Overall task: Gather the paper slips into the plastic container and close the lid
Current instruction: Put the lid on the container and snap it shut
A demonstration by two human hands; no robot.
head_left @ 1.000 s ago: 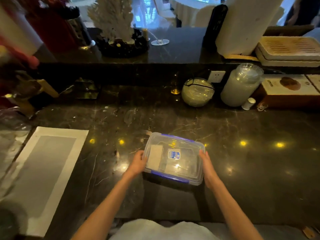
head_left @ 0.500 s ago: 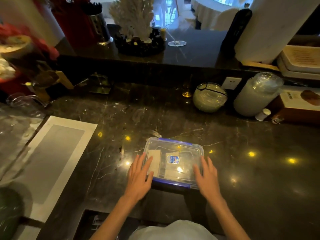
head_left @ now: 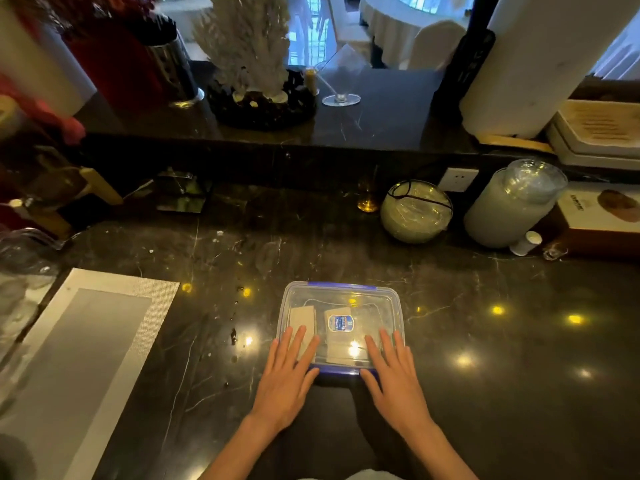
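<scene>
A clear plastic container (head_left: 341, 296) with blue clips and its lid on sits on the dark marble counter in front of me. Paper slips (head_left: 304, 318) lie inside it, seen through the lid, next to a blue and white label. My left hand (head_left: 285, 379) lies flat with fingers spread on the lid's near left corner. My right hand (head_left: 394, 379) lies flat on the near right corner. Both palms hang over the near edge by the front blue clip (head_left: 341, 370).
A grey and white placemat (head_left: 86, 358) lies at the left. Against the back ledge stand a round glass bowl (head_left: 415, 211), a stack of plastic lids (head_left: 512, 206) and a box (head_left: 602, 216). A raised shelf behind carries a white coral ornament (head_left: 249, 57).
My hands left the container's sides and now rest flat on top of the lid at its near edge. The camera has moved closer over the counter.
</scene>
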